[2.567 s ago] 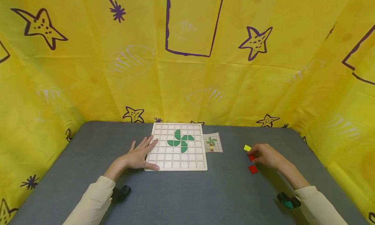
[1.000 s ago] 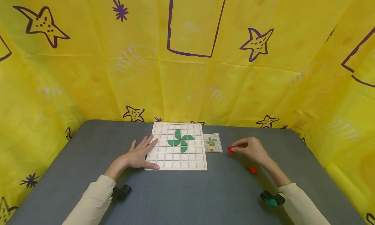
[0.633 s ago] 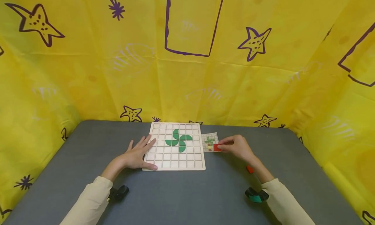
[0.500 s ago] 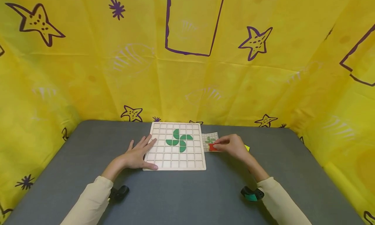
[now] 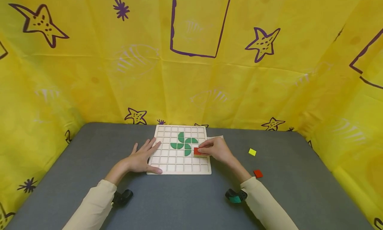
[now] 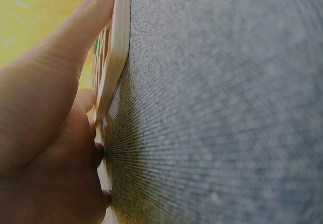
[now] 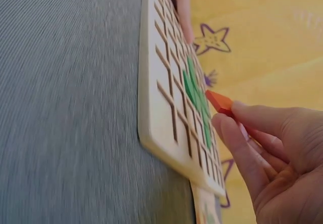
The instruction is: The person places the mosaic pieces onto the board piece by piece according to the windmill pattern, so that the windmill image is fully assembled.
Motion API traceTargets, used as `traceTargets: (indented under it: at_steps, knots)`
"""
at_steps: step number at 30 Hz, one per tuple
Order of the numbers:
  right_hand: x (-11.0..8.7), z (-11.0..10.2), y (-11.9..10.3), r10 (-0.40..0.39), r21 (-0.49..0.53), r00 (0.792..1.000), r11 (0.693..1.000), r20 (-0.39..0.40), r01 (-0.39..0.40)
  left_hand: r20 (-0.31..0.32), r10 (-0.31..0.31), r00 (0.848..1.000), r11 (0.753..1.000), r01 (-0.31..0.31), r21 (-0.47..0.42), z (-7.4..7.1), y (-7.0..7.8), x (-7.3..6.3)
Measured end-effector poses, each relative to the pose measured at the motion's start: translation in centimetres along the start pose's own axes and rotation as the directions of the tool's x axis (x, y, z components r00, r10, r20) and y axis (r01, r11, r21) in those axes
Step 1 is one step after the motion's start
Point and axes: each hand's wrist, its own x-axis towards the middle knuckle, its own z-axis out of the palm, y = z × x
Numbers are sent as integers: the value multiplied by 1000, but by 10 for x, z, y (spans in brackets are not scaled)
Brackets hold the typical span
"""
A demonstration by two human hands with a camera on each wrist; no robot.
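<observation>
A pale wooden grid board [image 5: 170,160] lies on the grey table, with several green quarter-circle pieces [image 5: 187,149] set in a pinwheel near its middle. My left hand [image 5: 139,160] rests spread on the board's left edge, thumb along the near-left corner. Between thumb and fingertips my right hand [image 5: 217,150] pinches a red square tile [image 5: 196,151]. In the head view the tile overlaps the board's right part, just right of the lowest green piece. The right wrist view shows the red tile [image 7: 220,103] raised above the grid, held by one end.
To the right on the table lie a yellow tile [image 5: 252,152] and another red tile [image 5: 258,173]. A paper pattern card [image 5: 219,137] sits against the board's right edge, mostly hidden by my right hand. A yellow printed cloth [image 5: 191,90] hangs behind the table.
My right hand picked up a red tile at the right and carried it left, past the card and over the board. My left hand has stayed on the board's edge.
</observation>
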Motion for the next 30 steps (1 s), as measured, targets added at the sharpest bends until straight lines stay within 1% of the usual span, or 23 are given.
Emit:
traceTargets:
  at_steps: [2,8,10,13,15,17,20,23,24,27,30]
  knots:
    - [3,7,-2,-11,-17,1000,1000,1,11,3,2,1000,1000,-2,-3,0,0,0]
    - [9,25,-7,1,63,998,998,62,-4,9,2,1000,1000,-2,5,4,-5,2]
    - [12,29,-8,3,37,998,999,64,-5,6,0,1000,1000,0,6,6,-8,3]
    - [16,36,-10,2,39,997,999,81,-5,2,-6,1000,1000,6,20,8,-11,5]
    - [19,40,-12,0,14,996,1000,89,-2,1,-4,1000,1000,4,21,9,-11,6]
    - [20,44,-13,-8,13,994,1000,109,6,2,1,1000,1000,-1,21,8,-11,5]
    - [21,49,-17,-37,-67,993,997,108,45,3,3,1000,1000,-3,21,5,-8,4]
    - [21,53,-20,-77,-145,992,985,101,91,0,4,1000,1000,-4,21,1,-3,2]
    - [21,54,-21,-86,-167,992,981,97,101,4,-4,1000,1000,4,30,1,-2,2]
    - [22,56,-24,-103,-215,991,969,90,120,7,-12,1000,999,11,35,-1,1,1]
    - [22,57,-24,-104,-234,990,964,93,123,8,-14,1000,999,14,38,-1,0,1]
